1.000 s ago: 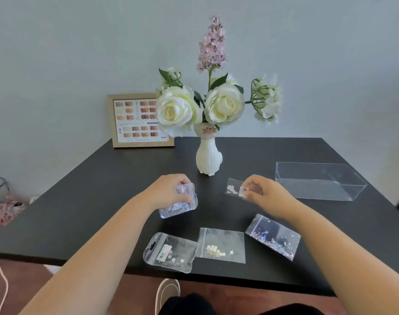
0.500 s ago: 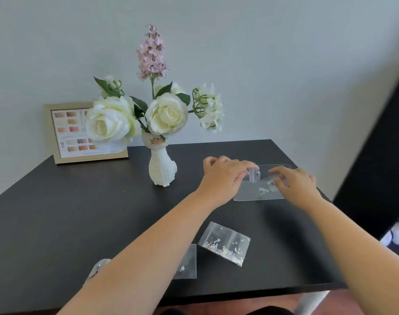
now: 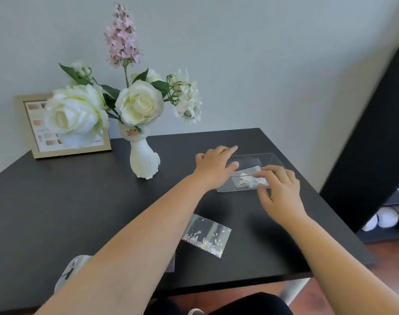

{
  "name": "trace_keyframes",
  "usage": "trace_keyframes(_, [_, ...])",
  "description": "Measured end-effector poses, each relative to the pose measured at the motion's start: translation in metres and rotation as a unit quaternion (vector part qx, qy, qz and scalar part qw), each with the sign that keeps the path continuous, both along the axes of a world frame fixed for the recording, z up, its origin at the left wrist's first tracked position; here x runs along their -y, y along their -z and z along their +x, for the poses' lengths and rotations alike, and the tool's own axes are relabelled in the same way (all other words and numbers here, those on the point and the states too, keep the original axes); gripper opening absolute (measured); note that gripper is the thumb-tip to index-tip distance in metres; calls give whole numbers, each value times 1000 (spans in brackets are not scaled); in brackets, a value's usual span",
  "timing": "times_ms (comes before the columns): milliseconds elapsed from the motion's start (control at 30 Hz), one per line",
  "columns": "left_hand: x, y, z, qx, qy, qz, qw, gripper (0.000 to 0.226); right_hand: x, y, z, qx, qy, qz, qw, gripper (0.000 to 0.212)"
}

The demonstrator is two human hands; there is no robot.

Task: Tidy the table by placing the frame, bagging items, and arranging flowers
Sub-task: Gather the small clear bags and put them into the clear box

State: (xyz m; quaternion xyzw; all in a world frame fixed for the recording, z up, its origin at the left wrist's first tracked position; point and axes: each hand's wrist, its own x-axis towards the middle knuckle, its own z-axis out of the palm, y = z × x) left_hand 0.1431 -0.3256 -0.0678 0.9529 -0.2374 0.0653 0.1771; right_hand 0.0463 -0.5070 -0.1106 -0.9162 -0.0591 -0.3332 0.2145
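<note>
A black table (image 3: 57, 201) fills most of the view, set against a pale wall. At its back left a gold-edged frame (image 3: 38, 153) is propped upright against the wall, partly hidden by the flowers (image 3: 139, 103), which are already stood in a white cat-shaped vase (image 3: 144, 160): 2 large cream roses, a pink spike and a smaller white cluster. Toward the table's right edge a clear plastic box (image 3: 273, 159) is seen lying flat. The left hand (image 3: 214, 165) is laid over the box's left end with fingers spread, nothing gripped, apparently steadying it. The right hand (image 3: 279, 192) is held loosely curled at the box's near side, its fingertips (image 3: 265, 169) touching a small packet (image 3: 247, 179) inside or at the opening; whether the packet is pinched cannot be told. Nearer the body, 1 glitter sachet (image 3: 205, 237) is left on the table, and 2 more are largely hidden under the left forearm. The step in hand is judged to be loading sachets into the box; it would be done well if the box is kept pinned and each sachet is slid in flat, so the light container is not pushed off the edge.
</note>
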Motion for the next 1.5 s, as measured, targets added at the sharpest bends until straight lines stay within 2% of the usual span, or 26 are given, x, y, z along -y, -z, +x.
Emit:
trace_keyframes(67, [-25, -7, -7, -32, 32, -48, 998, 40, -14, 4, -11, -67, -71, 65, 993, 25])
trace_keyframes(133, [-56, -15, -18, -50, 50, -68, 995, 23, -31, 8, -20, -193, -127, 126, 965, 21])
trace_keyframes(200, [-86, -21, -30, -64, 35, -48, 996, 10, -49, 13, -24, -269, -133, 76, 951, 26])
trace_keyframes(233, [-101, -23, -37, -88, 21, -44, 995, 8, -56, 13, -26, -293, -128, 41, 947, 42])
trace_keyframes(300, [-130, -26, -53, -168, -1, -40, 985, 13, -69, 9, -29, -329, -118, -21, 937, 74])
trace_keyframes(333, [-145, -25, -63, -214, -8, -29, 976, 18, -73, 7, -30, -343, -113, -50, 931, 82])
trace_keyframes(367, [-158, -24, -74, -252, -14, -4, 968, 26, -76, 6, -31, -354, -109, -70, 926, 84])
trace_keyframes(433, [-179, -16, -95, -290, -28, 67, 954, 49, -82, 3, -32, -369, -105, -78, 920, 67])
trace_keyframes(533, [-197, -1, -123, -286, -37, 109, 951, 79, -88, -1, -33, -368, -123, -40, 921, 27])
trace_keyframes(600, [-202, 6, -135, -278, -29, 103, 955, 91, -89, -5, -32, -373, -141, 8, 917, 22])
trace_keyframes(667, [-204, 10, -139, -277, -29, 85, 957, 86, -90, -7, -31, -387, -141, 29, 911, 31])
trace_keyframes(833, [-198, 12, -131, -306, -49, 22, 950, 56, -99, -9, -34, -399, -73, 11, 914, 58])
trace_keyframes(967, [-188, 16, -121, -262, -30, -37, 964, 36, -95, -7, -34, -394, 19, -8, 919, 76])
trace_keyframes(1100, [-176, 15, -111, -222, -21, -84, 971, 21, -82, -10, -32, -408, 39, 42, 911, 92])
trace_keyframes(1200, [-164, 9, -104, -176, -11, -103, 979, 19, -76, -12, -33, -403, 72, 10, 912, 97])
trace_keyframes(1300, [-147, -1, -94, -153, 5, -120, 981, 28, -73, -16, -32, -427, 53, 6, 903, 86])
trace_keyframes(1400, [-123, -15, -78, -111, 21, -120, 986, 40, -66, -22, -30, -450, 16, 39, 892, 47])
trace_keyframes(1500, [-95, -26, -58, -59, 34, -151, 986, 44, -57, -23, -32, -440, -33, 71, 895, 21])
